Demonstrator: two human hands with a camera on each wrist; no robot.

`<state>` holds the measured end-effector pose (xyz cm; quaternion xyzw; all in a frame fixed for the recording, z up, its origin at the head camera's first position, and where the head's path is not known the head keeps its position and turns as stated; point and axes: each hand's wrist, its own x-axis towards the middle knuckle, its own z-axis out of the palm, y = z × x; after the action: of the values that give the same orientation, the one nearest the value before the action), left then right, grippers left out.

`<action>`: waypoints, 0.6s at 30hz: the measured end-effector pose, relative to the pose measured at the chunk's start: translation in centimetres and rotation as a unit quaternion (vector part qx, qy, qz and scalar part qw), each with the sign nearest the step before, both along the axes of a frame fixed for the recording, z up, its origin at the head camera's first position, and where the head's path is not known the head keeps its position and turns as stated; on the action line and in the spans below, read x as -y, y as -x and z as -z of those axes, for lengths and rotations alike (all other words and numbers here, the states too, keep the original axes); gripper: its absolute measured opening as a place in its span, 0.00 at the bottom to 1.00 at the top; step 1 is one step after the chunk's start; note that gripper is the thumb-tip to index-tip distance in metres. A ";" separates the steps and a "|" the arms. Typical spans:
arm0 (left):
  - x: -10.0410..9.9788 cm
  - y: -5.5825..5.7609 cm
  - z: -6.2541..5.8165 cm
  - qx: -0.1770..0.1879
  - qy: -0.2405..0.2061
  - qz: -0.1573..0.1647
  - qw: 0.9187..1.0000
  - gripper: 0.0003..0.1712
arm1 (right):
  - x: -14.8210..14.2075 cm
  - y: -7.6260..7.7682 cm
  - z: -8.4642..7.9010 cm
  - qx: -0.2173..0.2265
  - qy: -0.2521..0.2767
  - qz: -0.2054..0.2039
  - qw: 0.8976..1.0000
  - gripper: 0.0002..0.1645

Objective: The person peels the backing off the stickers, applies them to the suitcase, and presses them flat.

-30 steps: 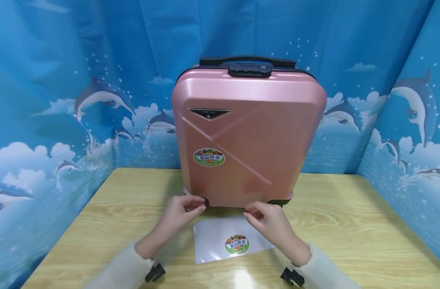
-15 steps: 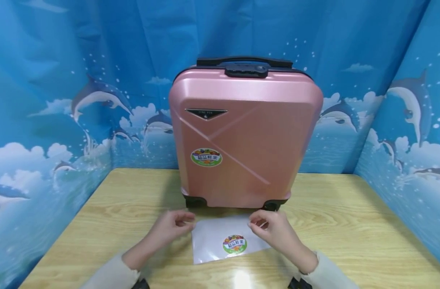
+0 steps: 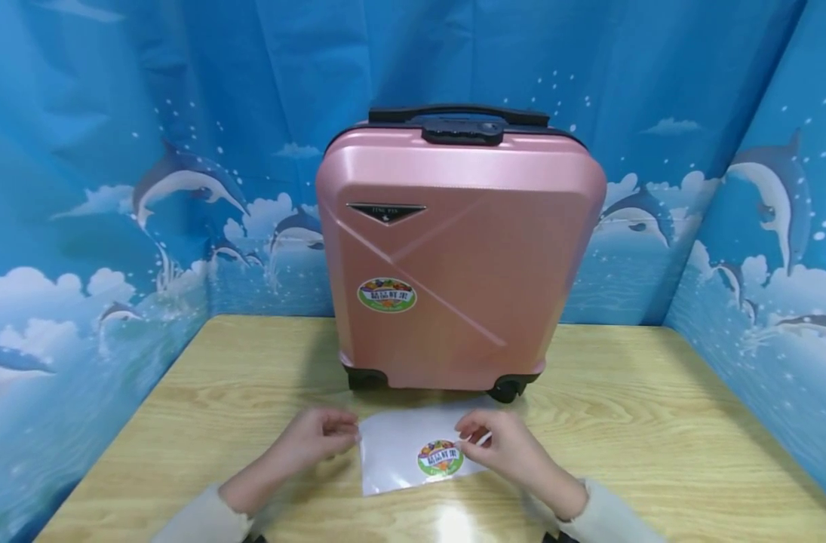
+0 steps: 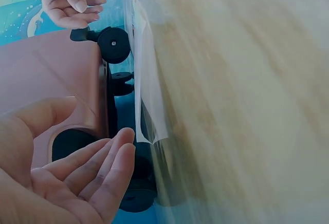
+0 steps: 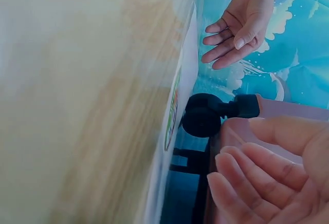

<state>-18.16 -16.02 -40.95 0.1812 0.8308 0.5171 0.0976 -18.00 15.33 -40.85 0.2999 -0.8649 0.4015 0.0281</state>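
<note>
A white backing sheet (image 3: 388, 445) lies on the table in front of a pink suitcase (image 3: 446, 256), carrying an oval fruit sticker (image 3: 440, 458). A similar oval sticker (image 3: 387, 295) is on the suitcase's lower left front. My left hand (image 3: 317, 437) hovers by the sheet's left edge; in the left wrist view its thumb and fingers are apart, holding nothing. Over the sheet's right part, my right hand (image 3: 504, 445) has its fingertips near the loose-sheet sticker. Its thumb and fingers (image 5: 241, 178) are loosely bent and apart in the right wrist view, with nothing between them.
The suitcase stands upright on black wheels (image 3: 506, 388) near the back of the wooden table (image 3: 630, 422). Its black handle (image 3: 460, 115) is on top. A blue dolphin-print curtain (image 3: 263, 151) encloses the back and sides.
Both hands have drawn back from the suitcase's bottom edge. The left has moved left and nearer the person; the right has come down over the sheet toward the sticker.
</note>
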 end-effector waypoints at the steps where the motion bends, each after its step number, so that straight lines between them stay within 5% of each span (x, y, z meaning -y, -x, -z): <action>1: 0.0 0.0 0.0 0.000 0.002 0.002 1.000 0.24 | 0.1 0.0 0.0 0.004 0.000 -0.005 1.000 0.08; 18: 0.1 0.3 0.7 0.057 0.008 0.005 0.998 0.22 | 0.3 1.3 0.8 0.114 -0.002 -0.059 0.992 0.08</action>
<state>-18.42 -16.10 -41.63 0.1544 0.8272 0.5193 0.1487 -19.28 15.01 -41.65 0.3024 -0.8443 0.4321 -0.0947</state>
